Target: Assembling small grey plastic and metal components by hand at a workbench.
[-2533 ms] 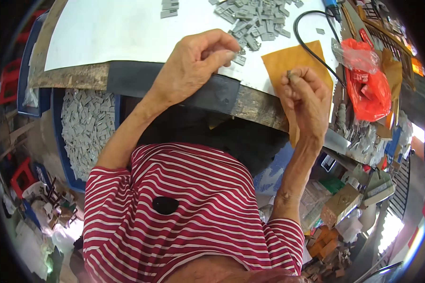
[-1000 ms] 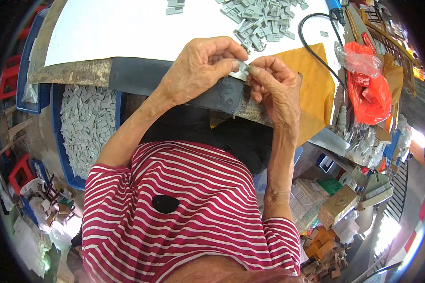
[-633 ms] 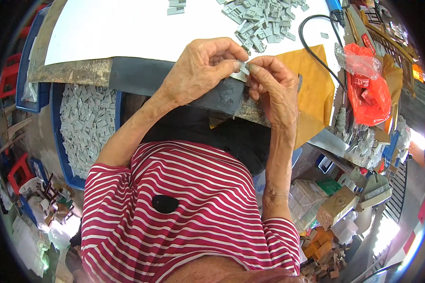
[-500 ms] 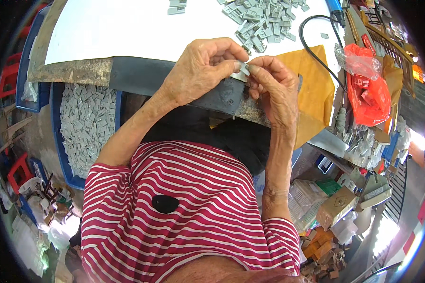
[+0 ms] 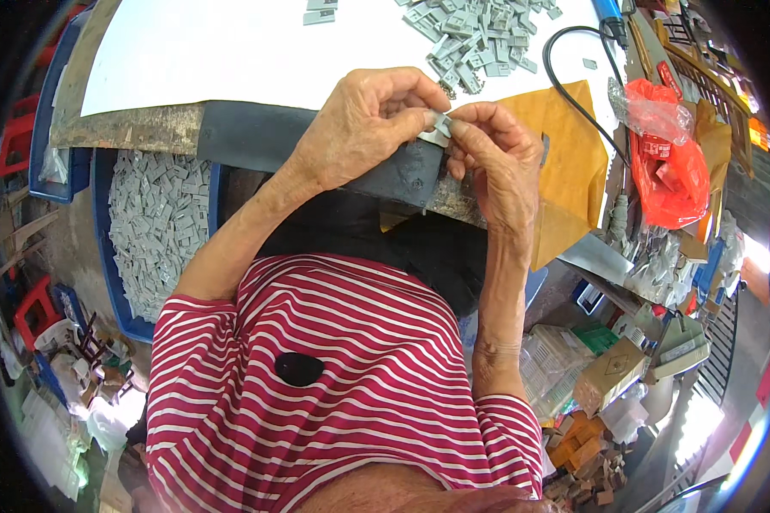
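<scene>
Small grey piece (image 5: 442, 125): being held between both hands at the front edge of the table (image 5: 137, 130). Pinching its left end with the thumb and fingers of the left hand (image 5: 351, 128), and pinching its right end with the thumb and fingertips of the right hand (image 5: 506, 162). Covering much of it with those grips, so not showing whether also gripping something smaller at the right; cannot tell. Probably calling for fine fingertip work, so best holding steady with the left and making any small adjustments with the right. Pressing evenly and lightly, squeezing too hard likely risking a twist or a slip. Keeping the thumbs back from the middle, thereby seeing more of the surface. Staying over the white sheet (image 5: 214, 64) rather than drifting past the edge, so catching anything dropped. Minding the brown envelope (image 5: 573, 128) lying just beside the right hand, and not brushing the heap of grey pieces (image 5: 490, 60) lying just beyond the fingers. Keeping clear, too, of the black cable (image 5: 546, 60) looping near the envelope, possibly snagging on a careless wrist.
</scene>
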A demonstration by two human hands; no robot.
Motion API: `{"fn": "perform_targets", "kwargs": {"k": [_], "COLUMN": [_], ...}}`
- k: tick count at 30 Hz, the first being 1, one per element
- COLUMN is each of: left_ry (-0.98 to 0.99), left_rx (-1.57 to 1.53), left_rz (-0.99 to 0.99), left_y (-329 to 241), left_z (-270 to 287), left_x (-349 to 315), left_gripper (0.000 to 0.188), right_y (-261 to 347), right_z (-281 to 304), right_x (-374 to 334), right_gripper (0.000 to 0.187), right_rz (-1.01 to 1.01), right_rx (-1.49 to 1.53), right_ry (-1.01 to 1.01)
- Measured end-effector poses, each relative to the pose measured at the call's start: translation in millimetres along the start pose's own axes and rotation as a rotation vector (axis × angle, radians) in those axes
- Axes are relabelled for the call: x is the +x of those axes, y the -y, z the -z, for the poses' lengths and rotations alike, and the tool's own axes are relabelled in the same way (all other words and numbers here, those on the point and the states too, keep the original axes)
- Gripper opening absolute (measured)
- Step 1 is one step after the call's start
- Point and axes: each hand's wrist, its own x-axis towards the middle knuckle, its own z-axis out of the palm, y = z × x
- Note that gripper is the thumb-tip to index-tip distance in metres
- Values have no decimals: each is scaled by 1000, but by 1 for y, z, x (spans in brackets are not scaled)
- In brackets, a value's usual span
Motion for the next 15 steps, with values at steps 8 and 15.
{"fn": "perform_targets", "kwargs": {"k": [8,15], "left_ry": [2,-17], "left_rx": [5,21], "left_rz": [-31,1], "left_y": [1,0], "left_z": [-2,-1], "left_x": [-1,0], "left_gripper": [13,15], "right_y": [-2,-8], "right_z": [-1,-11], "right_x": [1,-5], "right_gripper": [8,6], "right_rz": [-32,69], "right_rx": [91,1], "right_ry": [-2,-94]}}
